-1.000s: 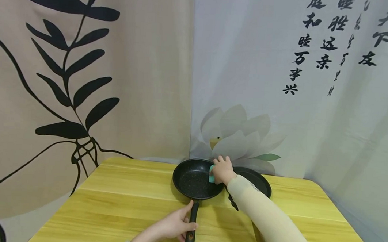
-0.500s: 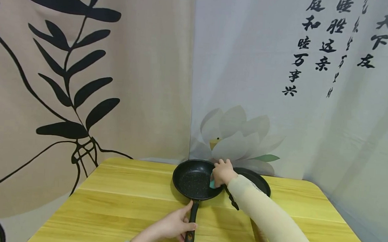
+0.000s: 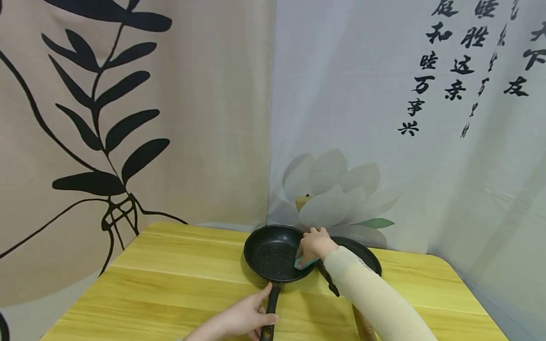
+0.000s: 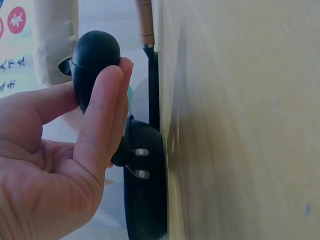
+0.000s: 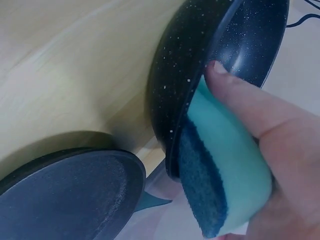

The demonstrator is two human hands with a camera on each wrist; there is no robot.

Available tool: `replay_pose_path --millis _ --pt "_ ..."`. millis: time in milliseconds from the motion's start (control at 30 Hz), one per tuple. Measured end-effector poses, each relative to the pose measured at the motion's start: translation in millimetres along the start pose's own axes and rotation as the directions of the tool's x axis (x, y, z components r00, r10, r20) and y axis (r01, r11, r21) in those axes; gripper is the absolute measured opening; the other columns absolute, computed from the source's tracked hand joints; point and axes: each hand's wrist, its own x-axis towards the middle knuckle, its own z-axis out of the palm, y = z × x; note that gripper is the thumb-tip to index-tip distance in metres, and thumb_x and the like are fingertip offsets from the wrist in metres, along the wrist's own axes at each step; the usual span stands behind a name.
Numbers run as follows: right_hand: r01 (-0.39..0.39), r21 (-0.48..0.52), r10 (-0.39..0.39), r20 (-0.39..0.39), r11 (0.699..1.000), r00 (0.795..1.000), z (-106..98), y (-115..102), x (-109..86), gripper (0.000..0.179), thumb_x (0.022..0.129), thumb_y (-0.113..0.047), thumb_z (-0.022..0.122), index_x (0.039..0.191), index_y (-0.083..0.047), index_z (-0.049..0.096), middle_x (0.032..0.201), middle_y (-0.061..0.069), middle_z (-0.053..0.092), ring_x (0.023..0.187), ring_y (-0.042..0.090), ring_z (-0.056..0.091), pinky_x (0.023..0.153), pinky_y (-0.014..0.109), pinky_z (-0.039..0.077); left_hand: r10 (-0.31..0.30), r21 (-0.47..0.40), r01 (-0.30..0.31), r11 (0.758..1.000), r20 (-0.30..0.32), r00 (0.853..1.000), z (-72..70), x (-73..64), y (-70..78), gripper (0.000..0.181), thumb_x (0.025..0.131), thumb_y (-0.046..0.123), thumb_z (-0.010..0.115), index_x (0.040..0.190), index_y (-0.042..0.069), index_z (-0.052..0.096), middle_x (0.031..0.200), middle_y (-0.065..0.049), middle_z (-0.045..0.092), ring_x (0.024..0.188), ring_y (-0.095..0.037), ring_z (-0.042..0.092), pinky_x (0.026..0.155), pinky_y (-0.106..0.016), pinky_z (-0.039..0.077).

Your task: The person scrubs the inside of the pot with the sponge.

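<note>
A black speckled frying pan (image 3: 268, 252) sits on the table, its handle (image 3: 273, 299) toward the front. My left hand (image 3: 249, 313) holds that handle, thumb and fingers on either side of it; the left wrist view shows the fingers against the handle (image 4: 92, 55). At the pan's right side, my right hand (image 3: 315, 244) grips a teal sponge (image 3: 302, 265). In the right wrist view the sponge (image 5: 230, 160), with a dark blue scouring layer, is bent and touches the pan's rim. The thumb reaches inside the pan; the other fingers are mostly hidden there.
A flat black pan (image 3: 363, 255) lies to the right, partly hidden by my right arm. Its wooden handle (image 3: 364, 330) points toward the front. The wooden table (image 3: 165, 283) ends at a printed curtain (image 3: 211, 110) behind.
My right hand has shifted slightly down toward the near side along the pan's right rim, with the sponge in it. The left hand and the pan have stayed in place.
</note>
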Motion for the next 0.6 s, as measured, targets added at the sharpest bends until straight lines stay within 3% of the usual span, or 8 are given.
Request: replay_pose_path --millis 433,600 --pt "-0.005 0.101 -0.001 0.063 0.995 0.998 -1.1 -0.4 2.4 0.021 0.080 -0.048 0.076 0.100 -0.043 0.075 0.113 -0.014 0.064 0.095 0.017 0.043 0.095 0.044 0.032 0.000 0.000 0.000 1.000 -0.002 1.000 0.0 1.4 -2.5 0.080 0.094 0.010 0.065 0.153 -0.004 0.013 0.076 -0.012 0.064 0.052 -0.017 0.061 0.047 -0.036 0.056" --pt "-0.007 0.158 -0.013 0.124 0.987 0.992 -3.4 -0.8 4.1 0.018 0.081 -0.048 0.075 0.097 -0.042 0.076 0.109 -0.019 0.066 0.115 0.025 0.045 0.107 0.052 0.025 0.001 -0.008 -0.001 1.000 -0.005 1.000 0.1 1.0 -1.8 0.079 0.094 0.009 0.065 0.153 -0.004 0.014 0.076 -0.013 0.064 0.053 -0.018 0.061 0.047 -0.036 0.056"
